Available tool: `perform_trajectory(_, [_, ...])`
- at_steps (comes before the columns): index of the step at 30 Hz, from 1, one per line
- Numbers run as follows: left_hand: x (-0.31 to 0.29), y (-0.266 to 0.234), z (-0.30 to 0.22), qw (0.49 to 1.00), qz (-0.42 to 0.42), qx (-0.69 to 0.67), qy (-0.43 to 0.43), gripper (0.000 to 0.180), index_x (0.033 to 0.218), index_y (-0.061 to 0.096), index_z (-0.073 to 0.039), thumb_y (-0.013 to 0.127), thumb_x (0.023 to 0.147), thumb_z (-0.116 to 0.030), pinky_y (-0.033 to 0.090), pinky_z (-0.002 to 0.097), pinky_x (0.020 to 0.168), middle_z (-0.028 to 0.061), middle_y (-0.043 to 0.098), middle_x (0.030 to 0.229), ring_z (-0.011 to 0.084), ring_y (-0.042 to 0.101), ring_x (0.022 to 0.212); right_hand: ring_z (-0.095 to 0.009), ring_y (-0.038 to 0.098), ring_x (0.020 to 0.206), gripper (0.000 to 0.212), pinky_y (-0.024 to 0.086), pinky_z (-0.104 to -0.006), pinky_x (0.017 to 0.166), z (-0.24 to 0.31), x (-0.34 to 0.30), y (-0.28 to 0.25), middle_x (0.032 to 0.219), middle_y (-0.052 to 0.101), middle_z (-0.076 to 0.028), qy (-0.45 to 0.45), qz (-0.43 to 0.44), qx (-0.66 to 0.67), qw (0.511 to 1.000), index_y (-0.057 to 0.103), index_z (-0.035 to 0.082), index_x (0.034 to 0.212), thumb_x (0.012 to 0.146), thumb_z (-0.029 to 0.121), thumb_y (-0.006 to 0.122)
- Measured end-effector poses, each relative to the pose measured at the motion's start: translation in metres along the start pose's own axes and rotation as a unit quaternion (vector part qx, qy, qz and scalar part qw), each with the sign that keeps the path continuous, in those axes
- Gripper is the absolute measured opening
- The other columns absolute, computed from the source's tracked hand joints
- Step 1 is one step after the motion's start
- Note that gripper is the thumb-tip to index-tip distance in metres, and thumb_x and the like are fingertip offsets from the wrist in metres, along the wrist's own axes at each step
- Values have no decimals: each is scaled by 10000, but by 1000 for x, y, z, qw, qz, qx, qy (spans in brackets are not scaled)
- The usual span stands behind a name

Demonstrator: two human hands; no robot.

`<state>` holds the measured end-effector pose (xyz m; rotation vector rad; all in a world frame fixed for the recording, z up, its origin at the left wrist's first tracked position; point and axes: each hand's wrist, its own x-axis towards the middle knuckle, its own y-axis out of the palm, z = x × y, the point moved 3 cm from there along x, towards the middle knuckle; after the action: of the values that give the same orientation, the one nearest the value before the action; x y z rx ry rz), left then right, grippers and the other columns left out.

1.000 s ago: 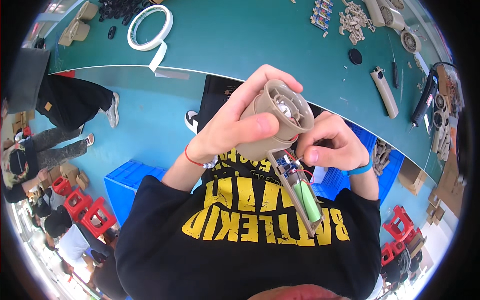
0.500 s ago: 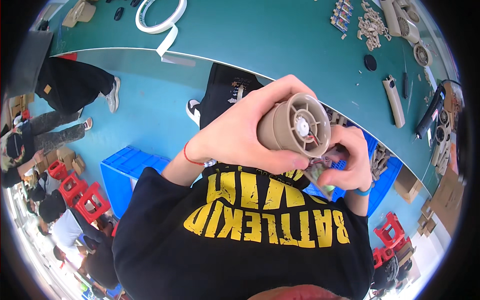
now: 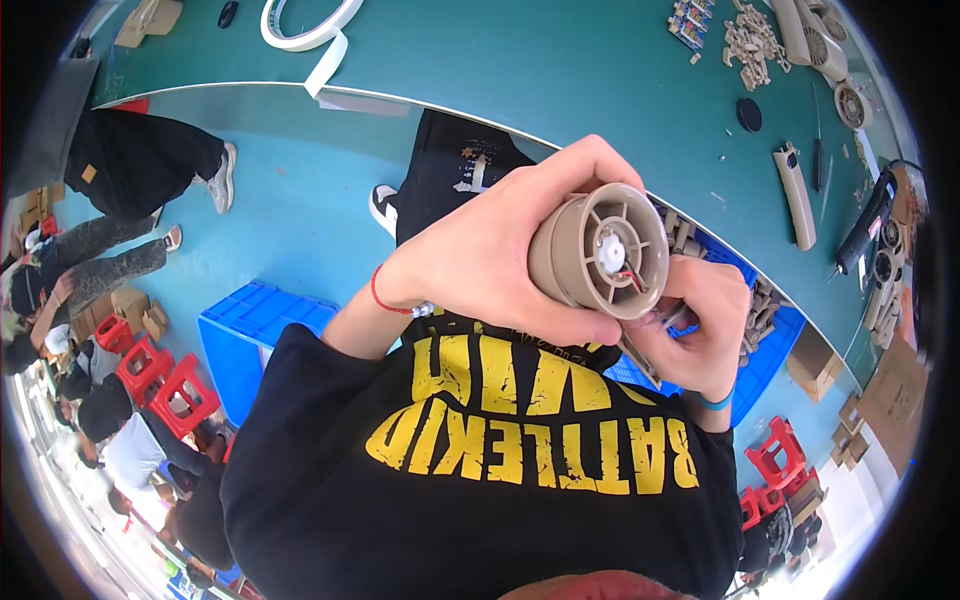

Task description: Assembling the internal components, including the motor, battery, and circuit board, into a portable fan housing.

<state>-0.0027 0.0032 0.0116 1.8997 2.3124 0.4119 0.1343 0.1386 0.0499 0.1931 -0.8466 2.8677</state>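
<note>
My left hand (image 3: 485,255) is wrapped round a beige fan housing (image 3: 558,262), a round tube with its spoked end turned up. A white hub (image 3: 612,252) sits in the middle of the spokes, and a short red wire (image 3: 634,281) shows inside the rim. Close against the housing's lower right side is my right hand (image 3: 708,320), its fingers curled and pinched together. What they grip is mostly hidden; a narrow beige edge (image 3: 640,362) shows below them.
Across the green table (image 3: 520,70) lie a tape roll (image 3: 350,15), small beige parts (image 3: 752,45), a black disc (image 3: 748,114), a beige handle (image 3: 795,195) and a black power tool (image 3: 866,222). A blue crate (image 3: 775,350) of parts stands below the edge.
Both hands and the fan housing have shifted slightly right. My right hand's fingers have curled in closer under the housing, and its thumb is now less visible.
</note>
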Motion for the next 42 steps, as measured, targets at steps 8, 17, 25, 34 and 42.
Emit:
perform_trajectory(8, [-2, 1, -9, 977, -85, 179, 83, 629, 1203, 590, 6, 815, 624, -90, 506, 327, 896, 123, 641, 1144, 211, 643, 1028, -198, 544, 450, 109, 419, -289, 446, -6, -4, 24, 583, 560, -38, -12, -63, 50, 997, 630, 47, 759, 708, -20, 699])
perform_trajectory(17, [-4, -4, -3, 974, -116, 164, 108, 643, 1195, 599, 15, 855, 621, -122, 523, 310, 865, 117, 664, 1116, 195, 662, 982, -157, 544, 459, 109, 413, -246, 479, -1, -1, 34, 616, 588, -58, 77, -84, 187, 976, 638, 4, 816, 743, -76, 647])
perform_trajectory(25, [-1, -9, 5, 989, -69, 97, 88, 777, 1320, 504, 7, 891, 668, -165, 491, 314, 941, 111, 632, 1172, 189, 631, 1077, -140, 544, 447, 52, 403, -242, 464, 0, -5, 37, 603, 592, -59, 102, -88, 201, 970, 644, 6, 809, 791, -39, 661])
perform_trajectory(34, [-22, 1, 31, 986, -140, -93, 8, 732, 1289, 490, 5, 866, 761, -334, 505, 334, 946, 156, 622, 1197, 208, 637, 1083, -219, 483, 399, 239, 352, -318, 431, 1, -11, 44, 487, 463, -36, 72, -14, 124, 990, 554, 65, 623, 815, 144, 672])
perform_trajectory(42, [-35, 0, 31, 973, -180, -119, -83, 747, 1286, 494, -5, 818, 770, -439, 496, 281, 880, 99, 649, 1096, 155, 641, 1000, -205, 482, 389, 265, 348, -317, 424, -2, -9, 44, 470, 446, -30, 137, 33, 145, 979, 511, 67, 601, 823, 150, 630])
